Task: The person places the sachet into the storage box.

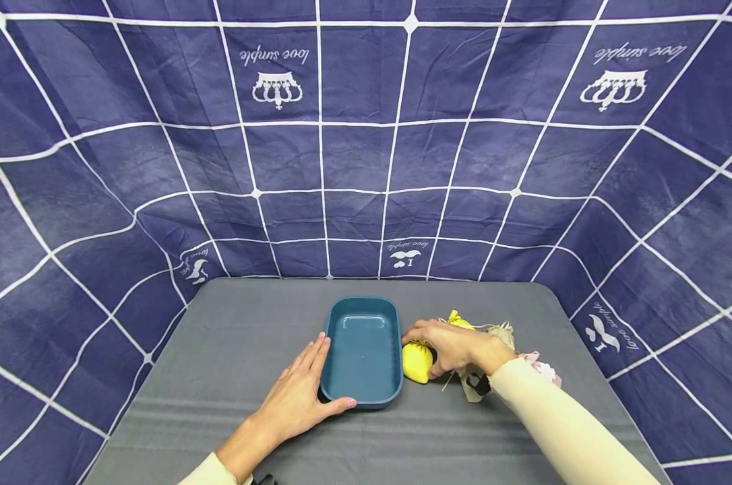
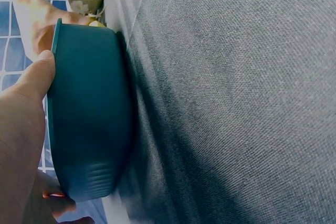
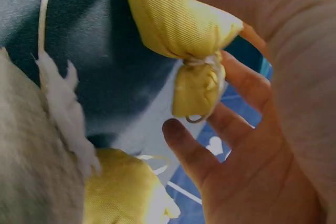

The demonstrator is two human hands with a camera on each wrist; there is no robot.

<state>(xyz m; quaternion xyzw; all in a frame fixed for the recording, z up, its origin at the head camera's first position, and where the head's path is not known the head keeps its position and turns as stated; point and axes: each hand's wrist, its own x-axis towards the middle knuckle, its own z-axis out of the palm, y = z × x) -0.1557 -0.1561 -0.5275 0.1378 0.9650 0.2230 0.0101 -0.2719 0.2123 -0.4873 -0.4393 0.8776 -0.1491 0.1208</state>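
A rectangular dark-blue plastic container stands on the grey cloth. My left hand lies along its left wall with fingers straight, the thumb touching the near rim. In the left wrist view the thumb rests on the rim. Just right of the container, my right hand grips a small yellow cloth pouch between thumb and fingers. Its neck is tied with string, as the right wrist view shows on the pouch; the hand covers part of it.
Close to the right hand lie another yellow pouch, a beige pouch and a pink patterned pouch. A further beige piece shows partly under the right wrist. A blue checked curtain encloses the table's back and sides.
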